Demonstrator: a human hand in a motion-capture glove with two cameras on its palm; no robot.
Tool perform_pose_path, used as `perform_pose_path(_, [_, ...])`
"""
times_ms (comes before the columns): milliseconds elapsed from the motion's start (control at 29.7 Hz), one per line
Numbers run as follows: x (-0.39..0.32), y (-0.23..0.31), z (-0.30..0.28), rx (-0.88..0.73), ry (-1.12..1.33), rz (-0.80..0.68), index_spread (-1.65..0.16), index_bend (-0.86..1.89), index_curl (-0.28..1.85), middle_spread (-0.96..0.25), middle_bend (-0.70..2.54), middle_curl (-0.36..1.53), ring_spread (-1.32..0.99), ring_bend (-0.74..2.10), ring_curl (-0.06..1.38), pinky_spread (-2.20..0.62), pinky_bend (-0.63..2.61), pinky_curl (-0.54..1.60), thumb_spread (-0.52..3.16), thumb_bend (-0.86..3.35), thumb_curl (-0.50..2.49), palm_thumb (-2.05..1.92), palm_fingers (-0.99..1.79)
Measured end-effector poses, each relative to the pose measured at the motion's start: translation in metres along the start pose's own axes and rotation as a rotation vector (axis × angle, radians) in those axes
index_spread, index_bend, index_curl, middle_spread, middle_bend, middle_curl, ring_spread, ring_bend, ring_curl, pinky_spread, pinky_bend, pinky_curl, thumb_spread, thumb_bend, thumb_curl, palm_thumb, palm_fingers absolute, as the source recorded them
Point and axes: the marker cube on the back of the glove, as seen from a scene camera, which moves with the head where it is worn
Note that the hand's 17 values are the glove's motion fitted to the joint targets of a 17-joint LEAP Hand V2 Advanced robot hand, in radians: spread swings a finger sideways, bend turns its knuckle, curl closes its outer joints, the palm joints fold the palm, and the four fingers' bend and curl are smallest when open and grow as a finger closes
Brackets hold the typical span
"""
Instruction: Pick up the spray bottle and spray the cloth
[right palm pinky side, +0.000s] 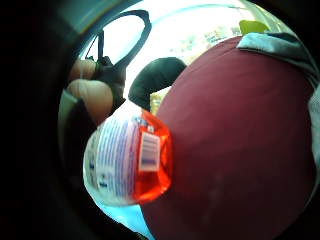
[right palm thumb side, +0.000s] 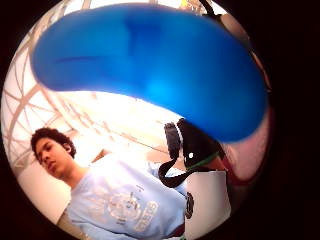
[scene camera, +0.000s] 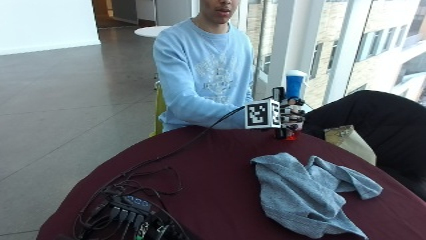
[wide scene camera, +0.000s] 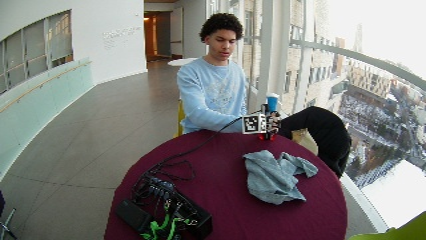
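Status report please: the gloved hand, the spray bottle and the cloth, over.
Right hand grips spray bottle, at table's far edge. Cloth crumpled on maroon table, apart from bottle. Nothing between them.

table (scene camera: 219, 200): round, dark red cloth cover, fills lower frame
cloth (scene camera: 306, 192): grey, crumpled, right of centre
cables (scene camera: 133, 207): black tangle, lower left
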Motion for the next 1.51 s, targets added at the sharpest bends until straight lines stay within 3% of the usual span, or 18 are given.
perform_pose_path(236, [-0.010,0.047,-0.060,0.020,0.179,0.026,-0.30,0.07,0.27,-0.08,0.28,0.45,-0.04,0.44,0.38,0.08,0.32,0.37,1.05,-0.03,0.49,0.69,0.86])
perform_pose_path(572, [-0.020,0.161,-0.139,0.031,0.615,0.088,-0.33,0.15,0.26,-0.07,0.26,0.44,-0.02,0.35,0.35,0.15,0.30,0.36,1.09,-0.02,0.44,0.68,0.77])
perform_pose_path(1009, [-0.027,0.279,-0.179,0.089,0.832,0.232,-0.33,0.14,0.28,-0.07,0.24,0.43,-0.01,0.30,0.34,0.18,0.24,0.35,1.12,-0.02,0.41,0.68,0.78])
perform_pose_path(1514, [-0.023,0.306,-0.211,0.042,0.922,0.300,-0.32,0.15,0.30,-0.07,0.21,0.42,-0.01,0.27,0.34,0.19,0.19,0.34,1.14,-0.02,0.39,0.70,0.82])
